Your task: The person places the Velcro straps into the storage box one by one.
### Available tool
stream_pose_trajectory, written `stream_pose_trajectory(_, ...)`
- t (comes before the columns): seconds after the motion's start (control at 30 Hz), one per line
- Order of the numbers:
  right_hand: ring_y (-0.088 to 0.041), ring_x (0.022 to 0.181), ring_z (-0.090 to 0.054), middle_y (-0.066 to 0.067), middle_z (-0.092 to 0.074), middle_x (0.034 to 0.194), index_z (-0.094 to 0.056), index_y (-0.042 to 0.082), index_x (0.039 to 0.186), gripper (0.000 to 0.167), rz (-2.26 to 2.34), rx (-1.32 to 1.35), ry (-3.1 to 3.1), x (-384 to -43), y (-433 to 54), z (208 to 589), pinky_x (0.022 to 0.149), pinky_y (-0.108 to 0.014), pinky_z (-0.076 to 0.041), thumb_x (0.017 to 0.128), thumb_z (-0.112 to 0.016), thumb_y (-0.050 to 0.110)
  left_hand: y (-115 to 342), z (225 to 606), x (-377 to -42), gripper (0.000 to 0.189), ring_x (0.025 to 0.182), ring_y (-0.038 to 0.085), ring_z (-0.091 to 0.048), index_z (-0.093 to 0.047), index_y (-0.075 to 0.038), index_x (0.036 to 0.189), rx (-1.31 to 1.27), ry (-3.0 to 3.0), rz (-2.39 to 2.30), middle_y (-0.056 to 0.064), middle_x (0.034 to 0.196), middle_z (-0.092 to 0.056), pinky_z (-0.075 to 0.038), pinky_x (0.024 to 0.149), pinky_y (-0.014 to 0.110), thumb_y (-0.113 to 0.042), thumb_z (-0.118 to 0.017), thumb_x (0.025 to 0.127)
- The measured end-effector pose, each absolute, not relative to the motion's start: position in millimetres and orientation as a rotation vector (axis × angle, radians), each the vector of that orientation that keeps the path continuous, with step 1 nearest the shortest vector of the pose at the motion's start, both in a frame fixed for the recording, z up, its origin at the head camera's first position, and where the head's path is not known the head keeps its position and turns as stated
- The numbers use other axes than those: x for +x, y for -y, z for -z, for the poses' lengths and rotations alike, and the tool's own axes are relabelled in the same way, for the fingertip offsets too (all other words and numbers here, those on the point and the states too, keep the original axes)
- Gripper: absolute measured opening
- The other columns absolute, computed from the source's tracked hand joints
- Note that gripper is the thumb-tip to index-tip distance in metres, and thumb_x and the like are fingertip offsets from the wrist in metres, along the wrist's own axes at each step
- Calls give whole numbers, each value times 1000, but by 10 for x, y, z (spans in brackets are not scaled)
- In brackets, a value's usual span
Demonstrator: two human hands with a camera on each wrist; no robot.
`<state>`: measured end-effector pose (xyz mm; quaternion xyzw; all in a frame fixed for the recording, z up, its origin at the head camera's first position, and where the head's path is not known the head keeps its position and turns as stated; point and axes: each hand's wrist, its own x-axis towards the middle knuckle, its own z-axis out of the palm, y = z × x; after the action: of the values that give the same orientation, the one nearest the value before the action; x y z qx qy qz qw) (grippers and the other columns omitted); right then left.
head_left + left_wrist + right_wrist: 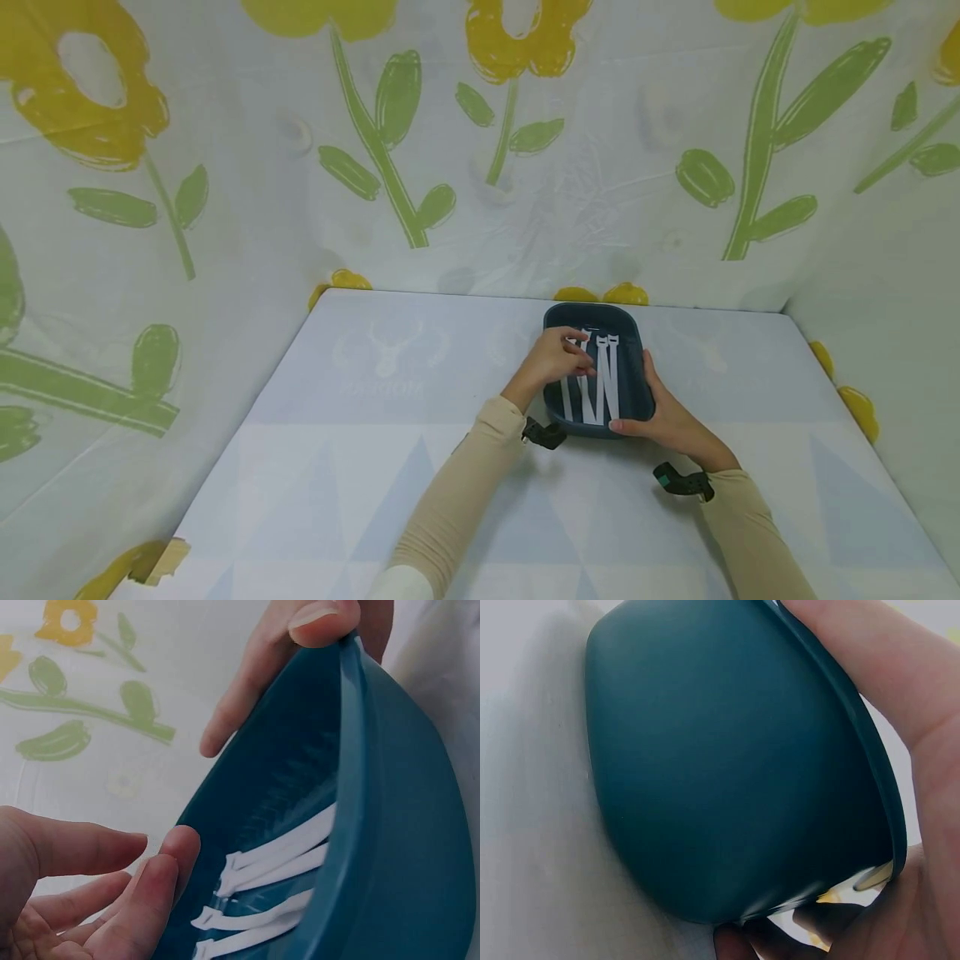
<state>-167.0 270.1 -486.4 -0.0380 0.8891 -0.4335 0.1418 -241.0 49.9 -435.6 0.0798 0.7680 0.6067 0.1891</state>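
A dark teal plastic bin (636,333) with rounded corners stands near the far edge of the table. Several white cable straps (602,379), each with a wider notched end, lie lengthwise inside it. Over the bin's left part hovers my left hand (555,358); in the left wrist view its thumb and fingers (154,896) are apart, with nothing visible between them. My right hand (671,421) grips the bin's near right corner, thumb over the near rim and fingers along the right side. The right wrist view shows the bin's outer wall (727,765) within that grip.
The white table (360,483) carries pale blue triangles and faint printing. Flower-printed sheeting (585,167) hangs behind it and at both sides. A dark wrist-camera mount (543,433) sits on the left wrist, another (681,482) on the right.
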Motion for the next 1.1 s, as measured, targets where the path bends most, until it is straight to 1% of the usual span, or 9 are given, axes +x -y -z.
stream_pose_trajectory(0.17,-57,156,-5,-23,11,173,30,24,160,139,1253,-114,-2567,-1671,-2700,4860,120,-78,-16,82,-84,42,-450,4335,-2409,45,99,42,-76,-58,1,139,252,-2144,-1723,16,103,-72,-61,94,49,-1,-69,96)
stream_pose_trajectory(0.3,-57,156,-5,-23,11,173,30,23,160,139,1248,-109,-2566,-1669,-2700,4848,120,-78,-16,82,-84,41,-411,4303,-2402,44,101,43,-75,-58,0,139,266,-2125,-1742,16,105,-73,-60,95,49,-2,-68,96)
stream_pose_trajectory(0.4,-57,156,-5,-23,11,173,30,23,160,139,1238,-103,-2567,-1666,-2696,4837,120,-78,-15,82,-84,43,-388,4280,-2397,44,101,41,-76,-57,0,140,275,-2129,-1740,16,105,-73,-60,96,49,-3,-68,97)
stream_pose_trajectory(0.6,-56,157,-3,-22,13,173,29,23,160,140,1235,-103,-2562,-1664,-2685,4830,120,-78,-16,82,-84,43,-323,4248,-2401,46,87,26,-79,-57,0,141,312,-2130,-1752,14,107,-72,-61,95,48,-5,-69,97)
stream_pose_trajectory(0.67,-55,157,-3,-21,13,173,29,23,160,139,1236,-104,-2561,-1663,-2683,4830,120,-78,-16,82,-84,43,-295,4233,-2401,46,84,20,-78,-57,0,141,323,-2153,-1744,14,108,-72,-63,92,42,-6,-69,97)
stream_pose_trajectory(0.73,-55,157,-3,-21,13,173,29,23,160,139,1235,-107,-2560,-1667,-2678,4831,120,-78,-15,82,-84,43,-264,4211,-2398,46,84,19,-78,-57,0,141,327,-2176,-1733,13,109,-72,-64,87,36,-8,-69,97)
stream_pose_trajectory(0.83,-55,157,-4,-21,13,173,30,24,160,139,1222,-101,-2561,-1672,-2672,4826,120,-77,-16,82,-84,44,-217,4175,-2391,44,85,18,-78,-58,-1,140,336,-2192,-1734,15,112,-72,-65,82,29,-9,-69,98)
stream_pose_trajectory(0.97,-56,156,-7,-23,11,173,30,23,160,139,1204,-107,-2574,-1673,-2683,4817,120,-77,-17,82,-83,43,-152,4134,-2390,42,86,22,-79,-60,-3,138,351,-2174,-1773,15,112,-73,-65,84,33,-9,-70,98)
stream_pose_trajectory(1.1,-57,155,-7,-24,12,172,31,22,159,139,1202,-118,-2582,-1669,-2697,4809,120,-78,-17,82,-83,41,-75,4078,-2388,41,91,26,-79,-61,-5,137,371,-2203,-1774,14,112,-73,-65,83,30,-12,-70,98)
